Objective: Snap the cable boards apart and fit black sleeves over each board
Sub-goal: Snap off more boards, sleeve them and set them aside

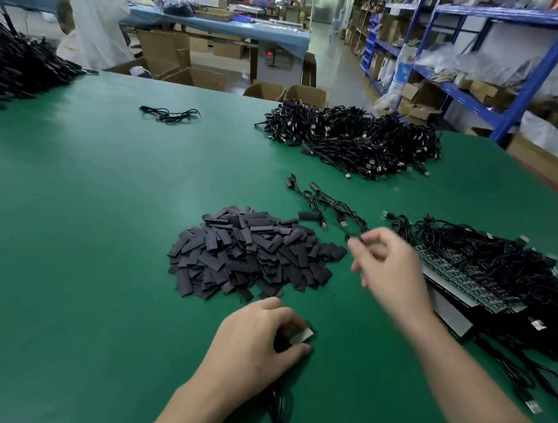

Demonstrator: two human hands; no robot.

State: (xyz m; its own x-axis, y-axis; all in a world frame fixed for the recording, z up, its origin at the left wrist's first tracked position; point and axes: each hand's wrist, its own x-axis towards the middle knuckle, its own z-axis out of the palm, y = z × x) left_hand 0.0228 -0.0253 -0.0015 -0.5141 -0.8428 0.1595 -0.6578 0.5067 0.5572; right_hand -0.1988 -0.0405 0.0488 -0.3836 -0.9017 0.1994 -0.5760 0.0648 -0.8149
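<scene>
With the left hand [257, 343] at six o'clock pinching a separated cable board [302, 336], the blurred right hand [392, 268], grip unclear, hangs at three o'clock of the sleeve pile [252, 253] on the green surface [97, 226]; sleeving seems next, needing one sleeve picked.

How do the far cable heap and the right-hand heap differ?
The far heap is loose black cables, no boards showing; the near heap hangs on rows of unsnapped green boards. The far heap lies further back; the near heap sits beside the right hand. Both hold black cables.
</scene>
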